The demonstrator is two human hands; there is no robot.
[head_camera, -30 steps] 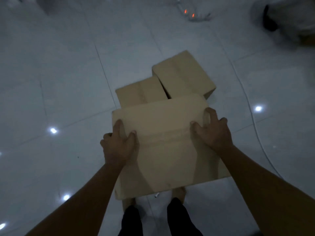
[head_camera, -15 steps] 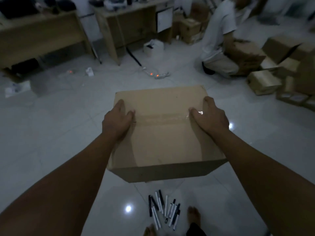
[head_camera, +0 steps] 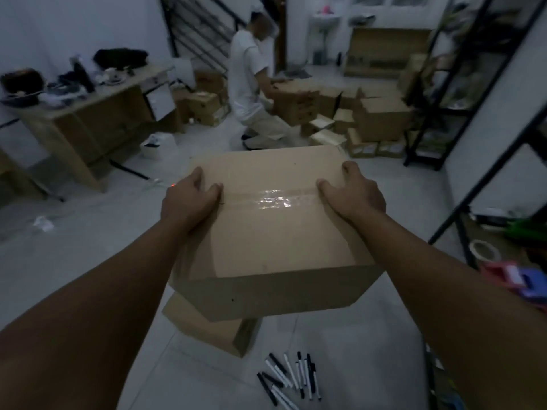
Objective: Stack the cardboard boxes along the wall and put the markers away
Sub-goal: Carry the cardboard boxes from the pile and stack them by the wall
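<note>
Cardboard box [head_camera: 275, 229], gripped at its sides by the left hand [head_camera: 189, 199] and right hand [head_camera: 352, 193], has risen off the floor [head_camera: 74, 261] since a second ago, so it looks bound for the wall stack, markers [head_camera: 291, 377] untouched.

The plain brown cardboard box [head_camera: 275, 232] is showing a glossy clear tape strip [head_camera: 273, 198] across its top. The smaller box [head_camera: 207, 327] beneath is looking the same brown. The markers [head_camera: 291, 378] are lying black and white on the pale grey floor tiles [head_camera: 88, 261]. The crouching person's shirt [head_camera: 245, 75] is appearing white.
</note>
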